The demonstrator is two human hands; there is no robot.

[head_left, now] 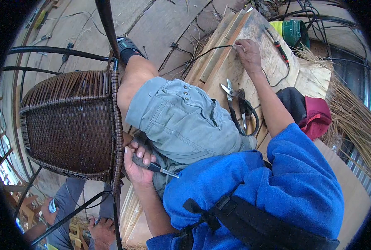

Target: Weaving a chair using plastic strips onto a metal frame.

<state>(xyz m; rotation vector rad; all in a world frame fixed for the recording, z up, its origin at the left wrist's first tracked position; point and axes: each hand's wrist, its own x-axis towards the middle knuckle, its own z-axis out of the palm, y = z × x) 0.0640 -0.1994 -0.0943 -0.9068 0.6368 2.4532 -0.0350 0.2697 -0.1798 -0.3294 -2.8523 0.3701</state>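
A brown woven wicker chair (pixel 71 135) on a black metal frame stands to my left, against my bare knee. My left hand (pixel 139 164) is beside its braided edge, fingers curled around a black-handled tool with a tapered metal shaft (pixel 169 172). The shaft points right, towards my blue shirt. Away at the upper right, my right hand (pixel 248 54) pinches a thin dark weaving strand (pixel 212 50) between thumb and fingers. That strand runs off leftward past the edge of the boards. Large black-handled shears (pixel 240 109) lie partly open on the wood by my right forearm.
A red-and-black corded hand tool (pixel 280 51) rests on the wooden board (pixel 256 31). Beyond it are a green bucket (pixel 293 32), a dark red cap (pixel 316 118) and dry straw (pixel 352 112). Another person's hands (pixel 102 231) show at the lower left.
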